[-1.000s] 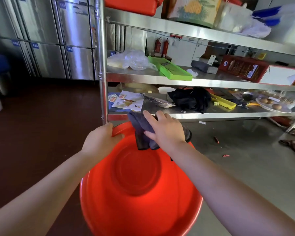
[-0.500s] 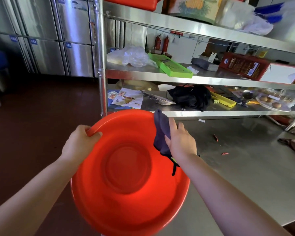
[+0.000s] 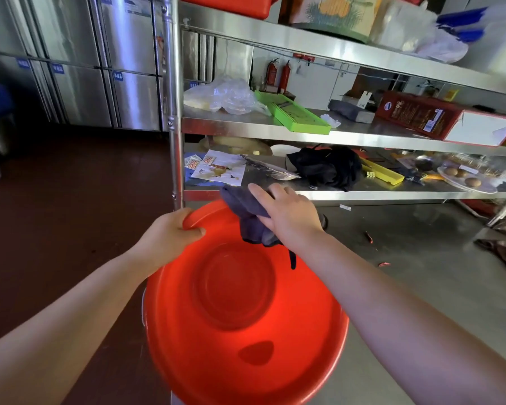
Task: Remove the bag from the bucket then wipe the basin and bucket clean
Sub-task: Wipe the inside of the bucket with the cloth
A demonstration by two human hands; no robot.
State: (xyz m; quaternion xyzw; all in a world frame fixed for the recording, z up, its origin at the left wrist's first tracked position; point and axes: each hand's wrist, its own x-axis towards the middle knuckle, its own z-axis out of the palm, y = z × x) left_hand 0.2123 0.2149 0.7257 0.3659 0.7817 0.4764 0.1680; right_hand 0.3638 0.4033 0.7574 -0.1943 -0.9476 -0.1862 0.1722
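Basin (image 3: 246, 331) | left hand (image 3: 170, 232) grips rim | right hand (image 3: 289, 214) presses cloth (image 3: 249, 217) inside

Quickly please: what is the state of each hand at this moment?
Left hand: closed, gripping the rim of the red basin.
Right hand: open, fingers straight, pressing the dark cloth on the basin's far edge.

Cloth (image 3: 247, 217) back at basin's (image 3: 187, 331) far rim.

Basin (image 3: 231, 331): near rim cut off by my lower frame edge. Cloth (image 3: 246, 213): mostly hidden under my right hand (image 3: 289, 213). Cabinet door labels (image 3: 118, 75): too small to read.
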